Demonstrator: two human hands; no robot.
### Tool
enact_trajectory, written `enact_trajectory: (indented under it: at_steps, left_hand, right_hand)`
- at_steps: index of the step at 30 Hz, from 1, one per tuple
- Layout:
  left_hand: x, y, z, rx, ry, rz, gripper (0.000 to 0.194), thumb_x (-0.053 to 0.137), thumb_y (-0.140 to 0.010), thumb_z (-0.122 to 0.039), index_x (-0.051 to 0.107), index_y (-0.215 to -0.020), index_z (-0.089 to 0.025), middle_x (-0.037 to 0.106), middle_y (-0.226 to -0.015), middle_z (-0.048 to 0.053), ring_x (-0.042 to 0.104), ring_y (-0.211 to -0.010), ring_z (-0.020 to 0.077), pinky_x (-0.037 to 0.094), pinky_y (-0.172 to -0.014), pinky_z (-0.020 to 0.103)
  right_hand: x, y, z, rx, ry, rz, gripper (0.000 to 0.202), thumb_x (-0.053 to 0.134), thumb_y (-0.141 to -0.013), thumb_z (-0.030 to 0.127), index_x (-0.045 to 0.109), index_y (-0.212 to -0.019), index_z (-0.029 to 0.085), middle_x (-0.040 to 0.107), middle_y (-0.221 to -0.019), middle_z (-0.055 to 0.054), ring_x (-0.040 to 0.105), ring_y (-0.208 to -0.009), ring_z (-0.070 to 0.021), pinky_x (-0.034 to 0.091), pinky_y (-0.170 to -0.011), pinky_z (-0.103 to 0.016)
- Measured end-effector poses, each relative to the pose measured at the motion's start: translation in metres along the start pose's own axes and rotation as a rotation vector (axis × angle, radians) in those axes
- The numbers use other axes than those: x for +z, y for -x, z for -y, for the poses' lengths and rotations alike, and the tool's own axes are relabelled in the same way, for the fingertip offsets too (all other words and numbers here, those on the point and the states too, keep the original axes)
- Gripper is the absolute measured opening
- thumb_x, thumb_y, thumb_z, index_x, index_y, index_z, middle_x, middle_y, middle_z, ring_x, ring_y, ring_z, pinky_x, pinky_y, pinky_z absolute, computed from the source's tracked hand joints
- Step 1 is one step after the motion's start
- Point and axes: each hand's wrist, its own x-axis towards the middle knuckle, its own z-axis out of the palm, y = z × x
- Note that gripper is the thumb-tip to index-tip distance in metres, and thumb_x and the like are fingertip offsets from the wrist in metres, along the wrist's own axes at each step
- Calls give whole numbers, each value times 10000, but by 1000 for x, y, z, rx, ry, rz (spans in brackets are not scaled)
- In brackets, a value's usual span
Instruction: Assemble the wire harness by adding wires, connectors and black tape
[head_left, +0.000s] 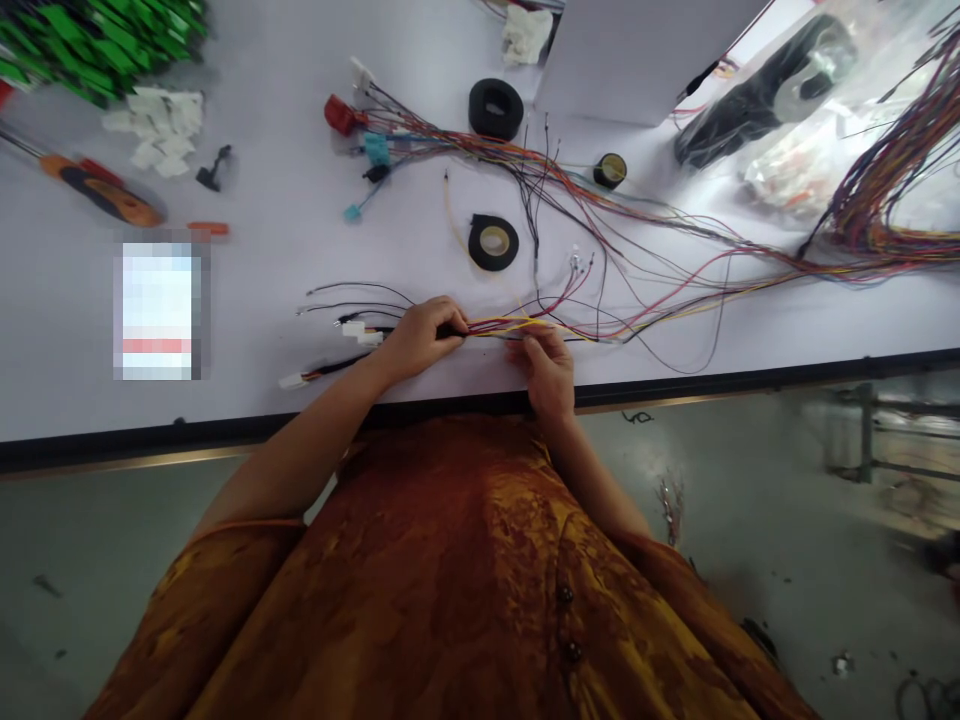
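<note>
My left hand [421, 338] is closed around a bundle of wires [495, 325], red, yellow and black, close to the table's front edge. To its left, white connectors [362, 333] and thin black wire ends [352, 287] stick out of the bundle. Another white connector [294, 381] lies on a black-wrapped branch below the wrist. My right hand [551, 368] pinches the same bundle a little farther right, thumb against fingers. Beyond the hands rests a roll of black tape [493, 242]. Which single wires the fingers press on is hidden.
A second wire branch ends in a red connector [341, 115] and a light-blue connector [376, 149]. Behind lie another black tape roll [496, 109] and a small roll [610, 171]. Screwdriver [105, 190], white connectors [161, 130] and green parts [112, 45] occupy the left; thick wires [862, 200] the right.
</note>
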Motion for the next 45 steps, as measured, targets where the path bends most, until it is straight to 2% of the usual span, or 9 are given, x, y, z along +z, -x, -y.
enact_trajectory:
  at_steps: [5,8,11,14,22,28,35,41,45]
  left_hand:
    - [-4,2,-3,-38,-2,30,33,640,-795,-191,655,-823,-189,715,-985,46,668,-917,190,518,-894,379]
    - [-7,3,-6,-55,8,62,70,633,-815,-214,675,-869,-198,727,-1029,48,677,-953,196,518,-919,383]
    - [-9,3,-6,-53,4,66,102,625,-824,-204,678,-912,-204,731,-1044,48,680,-968,198,519,-928,385]
    - [-9,3,-5,-29,0,40,74,638,-815,-183,680,-873,-203,731,-1025,47,681,-963,198,519,-929,389]
    - [-6,2,-3,-14,-9,18,41,636,-811,-162,657,-827,-192,712,-972,39,666,-912,182,515,-888,367]
    - [-1,-1,-6,1,-1,48,87,601,-831,-170,661,-886,-202,680,-982,40,646,-935,183,505,-894,357]
    - [7,-4,-13,-74,-30,-10,21,617,-817,-187,637,-817,-194,687,-937,39,637,-894,188,495,-864,367]
    - [13,-4,-9,-59,-57,-72,57,624,-813,-181,588,-771,-194,682,-910,32,630,-865,183,492,-833,355]
    - [17,0,-5,-22,-142,-90,66,601,-833,-178,572,-778,-201,659,-930,42,624,-895,195,495,-839,362]
  right_hand:
    - [3,-8,3,128,-93,48,285,758,-694,310,616,-933,248,710,-903,44,670,-671,-95,580,-618,-235]
    - [6,-8,6,126,-80,34,271,761,-679,298,649,-919,240,713,-862,42,662,-660,-92,571,-602,-220]
    - [8,-6,9,100,-21,28,276,758,-693,321,682,-946,242,734,-950,23,657,-654,-89,563,-583,-219]
    - [7,-4,11,114,28,101,265,766,-706,347,701,-942,245,742,-1008,15,674,-668,-99,567,-580,-230]
    - [5,-7,13,151,31,233,309,783,-720,355,720,-999,239,766,-937,13,695,-638,-111,582,-585,-240]
    - [4,-8,10,135,65,214,323,787,-719,360,715,-1009,238,773,-927,9,709,-649,-113,585,-589,-233]
    - [6,-6,9,99,160,126,280,786,-717,437,705,-851,205,710,-677,23,638,-493,-101,544,-496,-223]
    - [10,5,7,105,47,40,254,767,-739,430,694,-840,209,763,-825,0,652,-531,-89,537,-489,-202]
    - [-1,16,15,200,51,154,310,775,-736,461,701,-932,234,770,-940,4,688,-627,-103,560,-539,-213]
